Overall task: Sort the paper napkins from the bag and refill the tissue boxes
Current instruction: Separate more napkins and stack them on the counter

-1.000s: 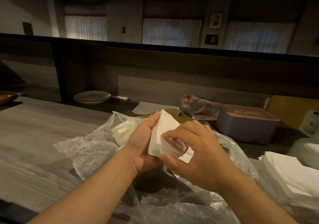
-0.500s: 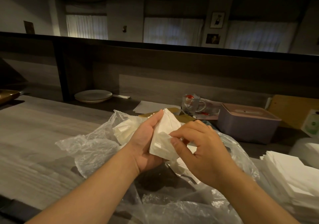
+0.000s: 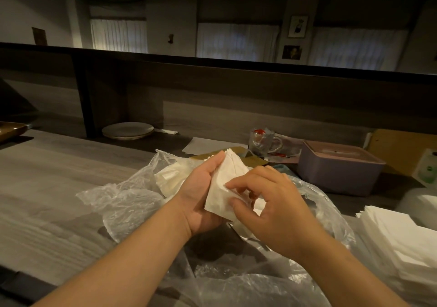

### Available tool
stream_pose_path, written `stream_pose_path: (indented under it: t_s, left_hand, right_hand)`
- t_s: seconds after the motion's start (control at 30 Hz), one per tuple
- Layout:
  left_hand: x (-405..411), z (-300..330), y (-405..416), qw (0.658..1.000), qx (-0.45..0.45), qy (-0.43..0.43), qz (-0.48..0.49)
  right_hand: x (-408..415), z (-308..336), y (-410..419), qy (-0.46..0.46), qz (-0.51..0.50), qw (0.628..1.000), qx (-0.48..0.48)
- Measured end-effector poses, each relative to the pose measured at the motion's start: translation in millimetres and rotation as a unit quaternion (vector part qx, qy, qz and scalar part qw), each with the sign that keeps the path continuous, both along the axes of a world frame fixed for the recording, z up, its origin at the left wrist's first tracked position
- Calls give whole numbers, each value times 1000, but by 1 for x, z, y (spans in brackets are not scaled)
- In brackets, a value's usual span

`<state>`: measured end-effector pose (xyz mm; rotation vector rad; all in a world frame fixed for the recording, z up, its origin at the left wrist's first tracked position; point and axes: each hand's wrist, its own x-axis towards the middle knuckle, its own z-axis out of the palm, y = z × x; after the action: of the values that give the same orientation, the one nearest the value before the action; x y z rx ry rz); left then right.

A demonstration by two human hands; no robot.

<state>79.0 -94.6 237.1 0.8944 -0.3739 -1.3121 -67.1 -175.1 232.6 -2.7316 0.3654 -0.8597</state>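
Hiding right hand palm | napkins | bag contents unclear

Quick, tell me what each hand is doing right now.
Left hand: closed, holding the napkin bundle.
Right hand: closed, pinching the same napkin bundle.

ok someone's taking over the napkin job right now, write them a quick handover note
Left hand holds a wad of napkins upright over the bag. Right hand pinches its near edge, picking at the sheets.
More napkins lie inside the open bag.
Done: a sorted stack lies at the right.
Left: sort what is in hand and in the bag, then fill the tissue box behind, whose lid is on.
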Motion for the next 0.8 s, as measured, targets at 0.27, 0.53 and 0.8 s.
stream_pose_path:
  t_s: [0.27,0.53,0.8]
  left_hand:
    - [-2,2,0,1000,12,-6,27]
    - [-1,3,2,1000,2,-3,25]
    - [-4,1,7,1000,-21,-13,-2]
  right_hand:
    - [1,-5,-8,-134,-26,988,-73]
    - [-6,-2,-8,-33,1,996,-81]
    - [-3,-2,-1,-38,27,999,8]
